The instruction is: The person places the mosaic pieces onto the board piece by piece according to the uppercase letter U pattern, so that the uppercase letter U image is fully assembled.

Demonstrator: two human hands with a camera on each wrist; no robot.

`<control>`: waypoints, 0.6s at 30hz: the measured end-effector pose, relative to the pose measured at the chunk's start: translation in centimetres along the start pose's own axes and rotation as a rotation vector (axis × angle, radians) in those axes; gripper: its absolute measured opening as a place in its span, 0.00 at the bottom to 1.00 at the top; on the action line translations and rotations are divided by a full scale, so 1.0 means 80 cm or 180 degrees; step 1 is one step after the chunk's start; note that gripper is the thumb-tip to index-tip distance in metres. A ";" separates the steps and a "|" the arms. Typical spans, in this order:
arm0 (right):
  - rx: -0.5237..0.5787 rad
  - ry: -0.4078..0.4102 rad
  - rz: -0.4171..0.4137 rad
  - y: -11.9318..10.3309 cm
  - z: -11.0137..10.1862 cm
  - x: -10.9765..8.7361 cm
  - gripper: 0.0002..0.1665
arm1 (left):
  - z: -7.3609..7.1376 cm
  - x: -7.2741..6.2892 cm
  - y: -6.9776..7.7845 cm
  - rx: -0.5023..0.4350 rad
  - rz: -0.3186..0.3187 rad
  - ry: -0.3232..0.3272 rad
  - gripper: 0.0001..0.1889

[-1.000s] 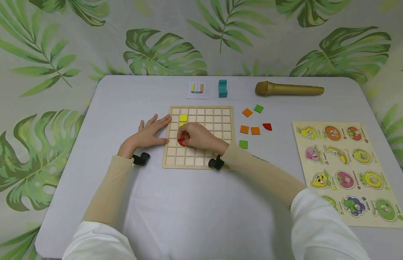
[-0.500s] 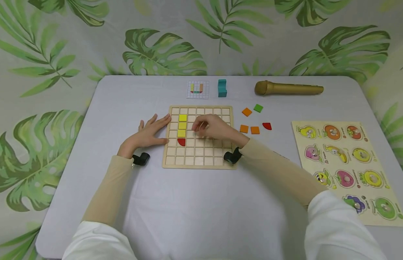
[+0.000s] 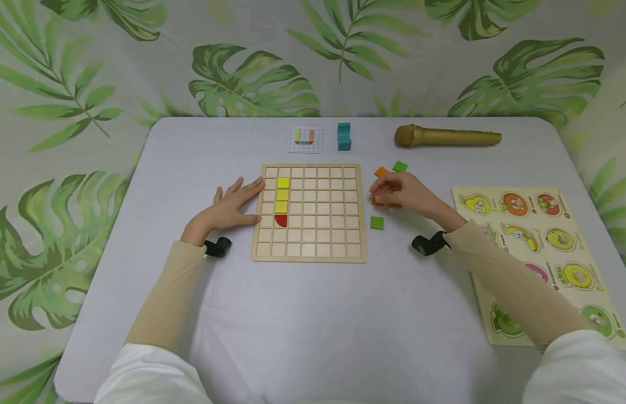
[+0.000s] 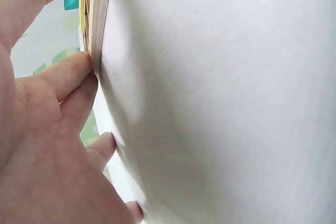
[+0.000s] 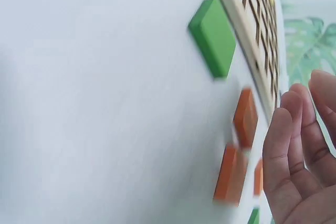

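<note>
The right hand (image 3: pixel 404 192) hides the orange tiles (image 3: pixel 381 172) beneath it, contact unclear.

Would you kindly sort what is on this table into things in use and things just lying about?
In use: grid board, yellow tiles, red tile, orange tiles, green tile, pattern card.
Lying about: gold microphone, teal block, fruit puzzle.

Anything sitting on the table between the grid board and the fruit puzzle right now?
In the head view, between the grid board and the fruit puzzle lie the right hand over the orange tiles and two green tiles.
</note>
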State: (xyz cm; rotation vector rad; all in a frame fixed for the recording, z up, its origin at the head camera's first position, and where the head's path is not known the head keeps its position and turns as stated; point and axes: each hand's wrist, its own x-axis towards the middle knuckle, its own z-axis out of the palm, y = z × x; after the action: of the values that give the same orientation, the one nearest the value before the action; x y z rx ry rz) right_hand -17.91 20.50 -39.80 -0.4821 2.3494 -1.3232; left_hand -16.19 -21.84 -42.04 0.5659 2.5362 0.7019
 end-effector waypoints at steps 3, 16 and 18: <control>0.0073 0.0115 0.0110 0.012 -0.015 -0.012 0.12 | -0.001 0.000 0.000 0.0004 0.0000 -0.0005 0.46; 0.0208 -0.0055 -0.0086 0.023 -0.018 -0.028 0.13 | -0.001 -0.001 0.002 0.0020 0.0021 0.0021 0.46; 0.0126 -0.0111 -0.0164 0.023 -0.014 -0.028 0.13 | -0.001 -0.001 0.003 0.0031 0.0022 0.0022 0.46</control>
State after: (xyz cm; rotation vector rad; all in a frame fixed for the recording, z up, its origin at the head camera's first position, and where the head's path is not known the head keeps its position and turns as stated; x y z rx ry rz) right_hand -16.73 23.26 -40.52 -0.5525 2.2925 -1.3707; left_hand -16.09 -21.74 -41.86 0.5765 2.5467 0.6955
